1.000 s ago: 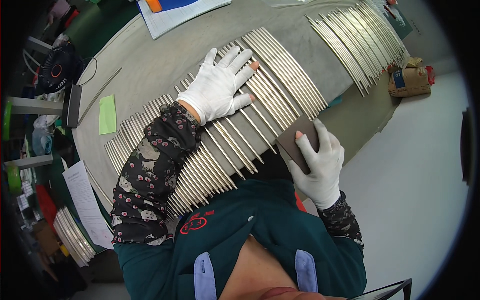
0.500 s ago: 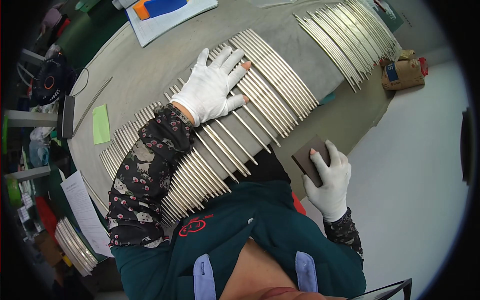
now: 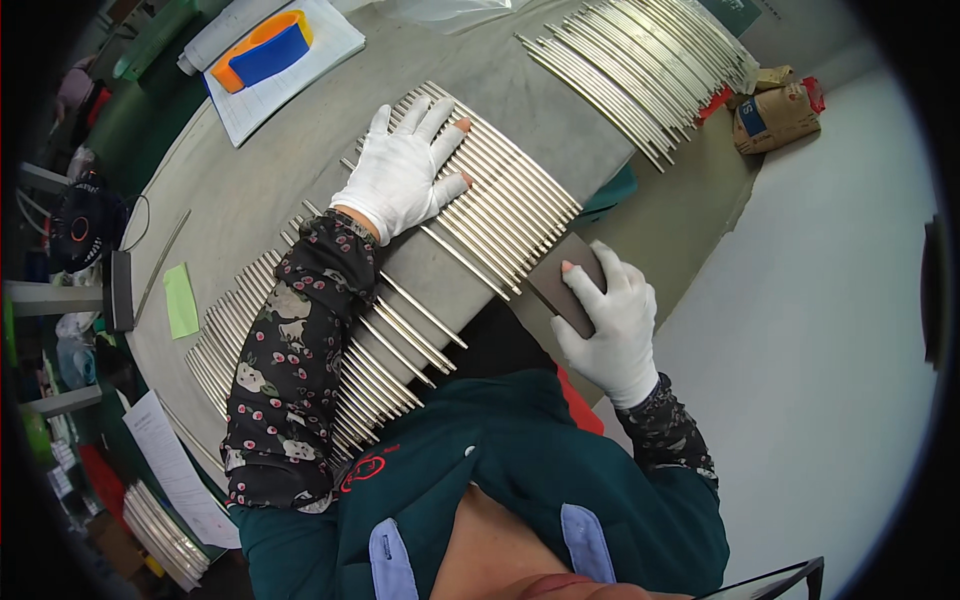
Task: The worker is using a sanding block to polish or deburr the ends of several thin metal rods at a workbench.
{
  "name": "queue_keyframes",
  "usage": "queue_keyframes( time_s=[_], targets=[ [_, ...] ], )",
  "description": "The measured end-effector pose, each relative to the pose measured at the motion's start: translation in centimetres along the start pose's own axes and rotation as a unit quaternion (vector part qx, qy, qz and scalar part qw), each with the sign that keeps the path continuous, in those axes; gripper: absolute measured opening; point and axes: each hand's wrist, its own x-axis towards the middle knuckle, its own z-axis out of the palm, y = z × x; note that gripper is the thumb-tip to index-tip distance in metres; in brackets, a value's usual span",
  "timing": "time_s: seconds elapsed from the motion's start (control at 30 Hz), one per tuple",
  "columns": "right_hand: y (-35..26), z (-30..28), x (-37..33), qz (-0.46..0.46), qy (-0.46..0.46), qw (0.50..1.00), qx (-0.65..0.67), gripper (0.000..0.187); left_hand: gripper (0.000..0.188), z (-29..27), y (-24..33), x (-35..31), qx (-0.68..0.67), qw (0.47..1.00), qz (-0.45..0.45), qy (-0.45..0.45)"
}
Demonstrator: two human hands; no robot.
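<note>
My left hand (image 3: pixel 395 170), in a white glove with the thumb and one fingertip bare, lies flat with fingers spread on a row of thin silvery metal rods (image 3: pixel 520 190). The rods lie side by side, close together. A flat dark grey-brown block (image 3: pixel 580 285) is in my gloved right hand (image 3: pixel 618 325), thumb and fingers around it. The block's long edge is at the near ends of the rods, apparently touching. Several spaced rods (image 3: pixel 420 310) and a denser group (image 3: pixel 235 320) lie to the left, partly hidden by my left forearm.
Another bundle of rods (image 3: pixel 640 75) sits at the grey table's (image 3: pixel 480 70) far right. Papers carry an orange and blue object (image 3: pixel 265 55) at the back. A green slip (image 3: pixel 181 300) and a single rod (image 3: pixel 160 270) lie left. A brown bag (image 3: pixel 775 120) stands beyond the right edge.
The block in my right hand has come left and up to the rod ends. Rods under my left hand, earlier partly separated, now form one closer row. The view has shifted slightly.
</note>
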Motion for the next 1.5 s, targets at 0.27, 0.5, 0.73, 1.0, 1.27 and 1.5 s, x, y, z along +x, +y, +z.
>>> queue_keyframes(
  time_s=[0.27,0.5,0.73,1.0,1.27,1.5],
  targets=[
    [3.0,-0.4,0.2,-0.011,0.047,0.999,-0.015,0.056,0.063,0.4,0.0,0.8,0.017,1.000,-0.012,0.002],
    [4.0,1.2,3.0,-0.096,0.085,0.988,0.084,0.055,0.061,0.4,0.0,2.5,-0.009,1.000,0.001,0.012],
    [7.9,0.8,2.5,0.002,0.192,0.981,-0.005,0.058,0.065,0.3,-0.1,1.8,-0.019,1.000,-0.013,-0.014],
    [7.1,0.7,-0.3,0.028,0.157,0.987,-0.012,0.059,0.074,-5.6,-2.1,-9.1,-0.129,0.984,0.084,0.086],
    [6.6,1.2,1.1,-0.002,0.153,0.988,0.008,0.058,0.080,-6.6,-2.5,-23.4,-0.144,0.984,-0.012,-0.104],
    [5.4,1.1,1.4,-0.022,0.155,0.987,0.023,0.058,0.079,-4.9,-0.7,-18.2,-0.081,0.992,-0.015,-0.094]
  ],
)
